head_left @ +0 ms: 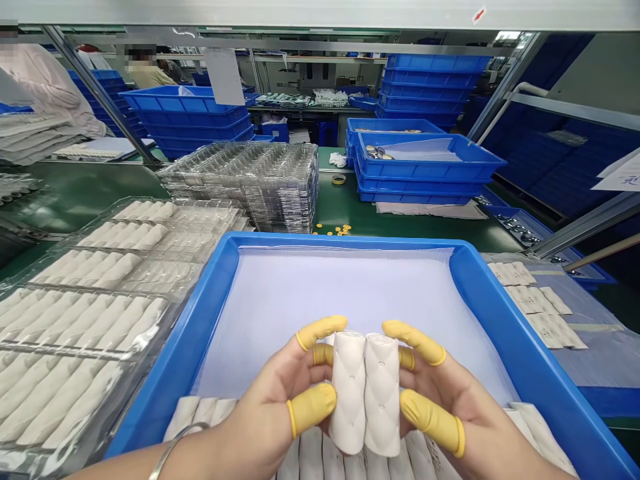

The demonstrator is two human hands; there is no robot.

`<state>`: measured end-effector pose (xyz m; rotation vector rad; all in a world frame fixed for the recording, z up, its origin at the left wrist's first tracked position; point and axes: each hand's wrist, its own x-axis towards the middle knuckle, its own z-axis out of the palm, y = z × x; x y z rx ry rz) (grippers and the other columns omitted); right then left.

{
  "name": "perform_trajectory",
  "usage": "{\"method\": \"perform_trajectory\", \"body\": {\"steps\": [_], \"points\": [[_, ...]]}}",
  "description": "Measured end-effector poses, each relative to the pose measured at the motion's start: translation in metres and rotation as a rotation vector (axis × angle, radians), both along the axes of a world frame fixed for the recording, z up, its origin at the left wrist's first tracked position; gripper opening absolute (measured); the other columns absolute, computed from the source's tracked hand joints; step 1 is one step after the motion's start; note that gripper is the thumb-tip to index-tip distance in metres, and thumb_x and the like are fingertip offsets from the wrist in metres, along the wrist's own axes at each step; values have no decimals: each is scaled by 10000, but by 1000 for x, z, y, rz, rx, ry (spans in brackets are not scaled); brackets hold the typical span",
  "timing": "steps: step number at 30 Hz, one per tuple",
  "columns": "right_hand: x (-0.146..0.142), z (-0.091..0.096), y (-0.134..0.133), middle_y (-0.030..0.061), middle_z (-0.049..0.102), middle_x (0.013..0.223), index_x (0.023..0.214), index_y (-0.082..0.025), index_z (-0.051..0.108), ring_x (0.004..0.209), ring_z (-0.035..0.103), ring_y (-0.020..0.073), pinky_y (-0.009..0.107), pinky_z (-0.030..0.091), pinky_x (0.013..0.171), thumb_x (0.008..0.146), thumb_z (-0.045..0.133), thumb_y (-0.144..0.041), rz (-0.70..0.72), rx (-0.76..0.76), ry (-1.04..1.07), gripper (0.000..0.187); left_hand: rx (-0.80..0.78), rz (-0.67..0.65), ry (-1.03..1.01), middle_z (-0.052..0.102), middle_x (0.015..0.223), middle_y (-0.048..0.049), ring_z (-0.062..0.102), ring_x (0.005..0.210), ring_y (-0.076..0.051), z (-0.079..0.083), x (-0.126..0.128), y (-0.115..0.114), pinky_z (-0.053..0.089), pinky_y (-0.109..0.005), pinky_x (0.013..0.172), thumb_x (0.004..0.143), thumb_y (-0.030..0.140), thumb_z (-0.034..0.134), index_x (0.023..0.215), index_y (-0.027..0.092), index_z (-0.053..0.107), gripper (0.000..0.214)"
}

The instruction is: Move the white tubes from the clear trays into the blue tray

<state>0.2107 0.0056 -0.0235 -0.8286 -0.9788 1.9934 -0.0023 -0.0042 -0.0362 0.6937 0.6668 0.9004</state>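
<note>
My left hand (280, 400) and my right hand (440, 393) hold two white padded rolls side by side between them, above a blue tray. The left roll (347, 393) and the right roll (383, 393) stand nearly upright, touching each other, with small dimples on their quilted surfaces. Yellow finger cots cover several of my fingers. A metal bangle (170, 453) circles my left wrist. The blue tray (350, 239) is lined with a pale sheet (320, 300), and a row of flat white packets (320, 457) lies in its near end, partly hidden by my hands.
Left of the tray, clear plastic trays (75, 320) hold rows of white rolls. Behind stand stacked clear trays (240, 187), small yellow discs (335, 230) and stacked blue crates (430, 160). White packets (535, 307) lie to the right. A co-worker (40, 87) stands at far left.
</note>
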Motion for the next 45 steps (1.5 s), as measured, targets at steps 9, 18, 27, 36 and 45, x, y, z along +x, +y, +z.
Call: {"method": "perform_trajectory", "body": {"steps": [9, 18, 27, 36, 45], "points": [[0, -2, -1, 9, 639, 1112, 1247, -404, 595, 1108, 563, 220, 362, 460, 971, 802, 801, -477, -35, 41, -109, 496, 34, 0, 19, 581, 1131, -61, 546, 1053, -229, -2, 0, -1, 508, -346, 789, 787, 312, 733, 1273, 382, 522, 534], [-3, 4, 1, 2, 674, 1021, 1218, -391, 597, 862, 664, 185, 253, 568, 678, 860, 775, -396, -12, -35, 27, 400, -15, -3, -26, 623, 1046, -39, 638, 865, -158, 3, 3, 1, 493, -233, 663, 827, 298, 694, 1231, 399, 554, 439], [-1, -2, 0, -17, 631, 1033, 1224, -438, 608, 1051, 573, 193, 249, 546, 810, 843, 766, -456, -19, 26, -95, 413, 41, 54, 49, 583, 1084, -39, 504, 1046, -224, -6, 4, 0, 429, -415, 926, 666, 341, 830, 1205, 380, 578, 596], [-4, 2, -1, -9, 609, 1010, 1215, -419, 626, 939, 602, 193, 354, 461, 1009, 797, 806, -457, 38, 21, -41, 457, 28, -4, 52, 582, 1193, -64, 518, 1087, -253, -10, 5, -1, 376, -498, 993, 723, 319, 789, 1259, 360, 538, 593], [-3, 0, -2, 42, 599, 1241, 1246, -351, 602, 1176, 538, 274, 405, 502, 968, 804, 822, -421, 65, -28, -34, 499, 17, -81, 7, 595, 1202, -100, 589, 1040, -258, 1, 7, 3, 491, -396, 814, 808, 330, 708, 1209, 270, 561, 431]]}}
